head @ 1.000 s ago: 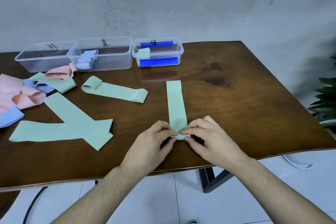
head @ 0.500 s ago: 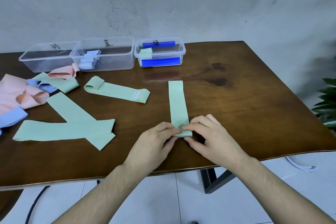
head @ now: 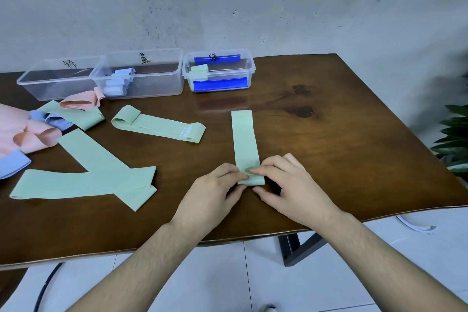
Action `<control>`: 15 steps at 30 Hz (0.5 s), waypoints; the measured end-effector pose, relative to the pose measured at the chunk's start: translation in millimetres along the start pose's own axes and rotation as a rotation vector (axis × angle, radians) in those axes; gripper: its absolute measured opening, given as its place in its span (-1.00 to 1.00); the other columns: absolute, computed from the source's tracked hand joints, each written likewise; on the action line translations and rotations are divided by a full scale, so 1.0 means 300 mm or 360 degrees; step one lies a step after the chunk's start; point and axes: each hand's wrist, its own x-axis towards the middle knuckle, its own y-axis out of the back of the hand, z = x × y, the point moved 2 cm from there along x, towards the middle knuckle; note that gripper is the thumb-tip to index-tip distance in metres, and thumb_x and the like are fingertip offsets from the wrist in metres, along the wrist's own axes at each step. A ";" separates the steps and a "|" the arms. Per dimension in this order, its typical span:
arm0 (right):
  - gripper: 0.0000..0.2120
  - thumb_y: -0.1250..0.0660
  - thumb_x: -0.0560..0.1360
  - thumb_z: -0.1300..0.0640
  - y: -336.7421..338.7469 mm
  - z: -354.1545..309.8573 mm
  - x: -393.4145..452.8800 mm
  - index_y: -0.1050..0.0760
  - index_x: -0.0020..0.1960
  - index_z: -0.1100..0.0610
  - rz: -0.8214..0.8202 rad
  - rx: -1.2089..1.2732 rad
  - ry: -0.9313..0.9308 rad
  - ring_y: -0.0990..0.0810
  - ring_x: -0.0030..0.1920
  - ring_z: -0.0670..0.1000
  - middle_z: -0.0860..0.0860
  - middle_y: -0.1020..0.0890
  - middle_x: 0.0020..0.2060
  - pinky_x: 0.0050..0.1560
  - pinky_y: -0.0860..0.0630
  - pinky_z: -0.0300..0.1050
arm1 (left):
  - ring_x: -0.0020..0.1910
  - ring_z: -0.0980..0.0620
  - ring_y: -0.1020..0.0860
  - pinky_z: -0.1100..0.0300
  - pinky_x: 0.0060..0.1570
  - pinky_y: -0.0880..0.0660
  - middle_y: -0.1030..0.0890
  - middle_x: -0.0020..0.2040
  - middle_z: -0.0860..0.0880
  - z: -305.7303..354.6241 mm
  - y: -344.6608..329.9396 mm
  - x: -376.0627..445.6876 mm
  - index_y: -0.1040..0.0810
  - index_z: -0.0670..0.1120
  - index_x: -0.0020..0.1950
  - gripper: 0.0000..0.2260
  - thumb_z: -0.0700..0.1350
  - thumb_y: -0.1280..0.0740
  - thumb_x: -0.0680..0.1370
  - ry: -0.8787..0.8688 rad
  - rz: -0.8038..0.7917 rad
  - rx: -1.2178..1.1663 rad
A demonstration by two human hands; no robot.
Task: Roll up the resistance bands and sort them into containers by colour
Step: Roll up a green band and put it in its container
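Left hand [head: 215,192] and right hand [head: 291,185] together, fingertips pinching (thumbs underneath).

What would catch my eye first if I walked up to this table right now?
Two bare hands, left hand and right hand, at the near edge, pinching the rolled end of a mint-green band. More green bands lie flat to the left beside a pink and blue heap. Three clear plastic boxes line the far edge.

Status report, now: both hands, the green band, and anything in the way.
Left hand and right hand pinch near end of green band, small roll started. Rest of band flat on table. Path ahead unobstructed.
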 end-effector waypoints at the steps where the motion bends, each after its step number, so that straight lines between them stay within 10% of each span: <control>1: -0.67 -0.39 0.56 -0.05 0.001 0.002 0.000 -0.56 0.31 -0.07 0.0001 0.0018 -0.0008 -0.38 0.11 -0.14 -0.21 -0.52 0.13 0.16 -0.48 -0.16 | -0.15 0.28 -0.39 0.63 -0.14 -0.30 -0.57 0.09 0.12 -0.002 0.001 0.002 -0.67 -0.02 0.15 -0.83 -0.08 -0.40 0.57 -0.0007 -0.0005 0.0017; 15: -0.71 -0.35 0.60 -0.01 0.003 0.007 0.012 -0.60 0.30 -0.05 -0.0091 0.0030 -0.0012 -0.41 0.09 -0.14 -0.22 -0.56 0.11 0.12 -0.35 -0.40 | -0.22 0.26 -0.42 0.58 -0.16 -0.33 -0.53 0.09 0.14 -0.011 0.013 0.008 -0.64 -0.03 0.21 -0.78 -0.03 -0.35 0.60 -0.0022 -0.0044 0.0021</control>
